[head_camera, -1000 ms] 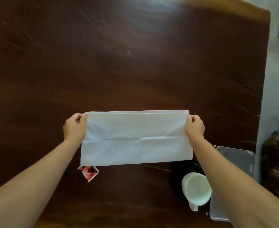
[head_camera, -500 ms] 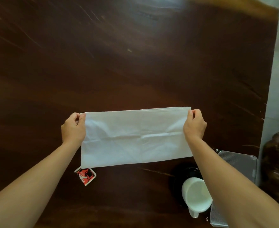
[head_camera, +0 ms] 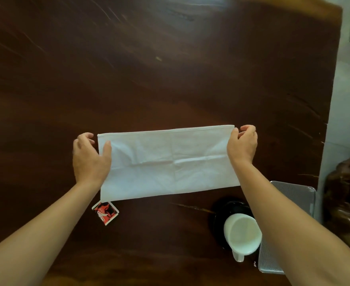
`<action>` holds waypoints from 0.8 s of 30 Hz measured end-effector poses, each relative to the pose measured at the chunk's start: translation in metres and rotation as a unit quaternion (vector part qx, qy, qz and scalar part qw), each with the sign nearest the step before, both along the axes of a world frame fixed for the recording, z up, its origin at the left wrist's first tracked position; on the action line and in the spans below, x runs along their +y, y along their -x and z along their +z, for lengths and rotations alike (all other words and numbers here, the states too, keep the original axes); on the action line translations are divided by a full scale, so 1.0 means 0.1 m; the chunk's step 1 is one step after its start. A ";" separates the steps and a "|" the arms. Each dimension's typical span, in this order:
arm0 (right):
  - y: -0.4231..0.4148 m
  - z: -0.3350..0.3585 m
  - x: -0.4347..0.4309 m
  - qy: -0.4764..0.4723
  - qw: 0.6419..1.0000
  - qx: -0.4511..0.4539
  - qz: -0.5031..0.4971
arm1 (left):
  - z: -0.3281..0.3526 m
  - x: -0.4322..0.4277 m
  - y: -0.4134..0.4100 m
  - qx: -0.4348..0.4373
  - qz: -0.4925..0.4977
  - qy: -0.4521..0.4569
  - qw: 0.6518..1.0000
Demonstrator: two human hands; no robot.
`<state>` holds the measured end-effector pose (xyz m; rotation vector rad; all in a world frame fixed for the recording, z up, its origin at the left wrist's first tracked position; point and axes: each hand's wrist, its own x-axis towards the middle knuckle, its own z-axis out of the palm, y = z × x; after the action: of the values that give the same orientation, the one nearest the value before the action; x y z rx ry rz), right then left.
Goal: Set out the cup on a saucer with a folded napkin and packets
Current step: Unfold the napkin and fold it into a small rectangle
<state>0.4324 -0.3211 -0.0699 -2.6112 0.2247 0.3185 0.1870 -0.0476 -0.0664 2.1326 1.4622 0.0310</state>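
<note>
A white napkin [head_camera: 170,162], folded into a long rectangle, lies flat on the dark wooden table [head_camera: 170,69]. My left hand [head_camera: 89,157] is at its left end, thumb resting on the cloth, fingers loosely curled just off the edge. At the right end my right hand [head_camera: 242,145] has its thumb against the far corner, with the fingers curled apart from the cloth. A white cup [head_camera: 243,234] stands on a black saucer [head_camera: 219,215] at the near right, partly behind my right forearm. A red and white packet [head_camera: 105,211] lies just below the napkin's near left corner.
A metal mesh tray [head_camera: 293,193] sits at the table's near right corner, beside the saucer. The table's right edge runs along a pale floor. A dark brown object [head_camera: 345,203] stands off the table at the right.
The napkin has come down flat on the table. Both hands have loosened their pinch on its far corners; my left thumb now lies on top of the cloth.
</note>
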 end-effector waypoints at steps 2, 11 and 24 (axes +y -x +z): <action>0.23 0.02 0.05 0.059 0.994 -0.018 0.095 | 0.03 -0.17 0.10 0.056 -0.108 -0.082 0.989; 1.89 -0.30 0.57 0.115 0.838 0.055 0.531 | -0.47 -1.08 0.46 0.135 -0.329 -0.043 0.934; 0.61 -0.64 -0.41 0.238 0.898 0.000 0.369 | -0.74 -0.99 0.59 0.134 -0.287 -0.105 0.943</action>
<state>0.3715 -0.3622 -0.1343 -3.0796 -0.8173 0.5726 0.1283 -0.1468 -0.1402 2.7512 0.9436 -0.3442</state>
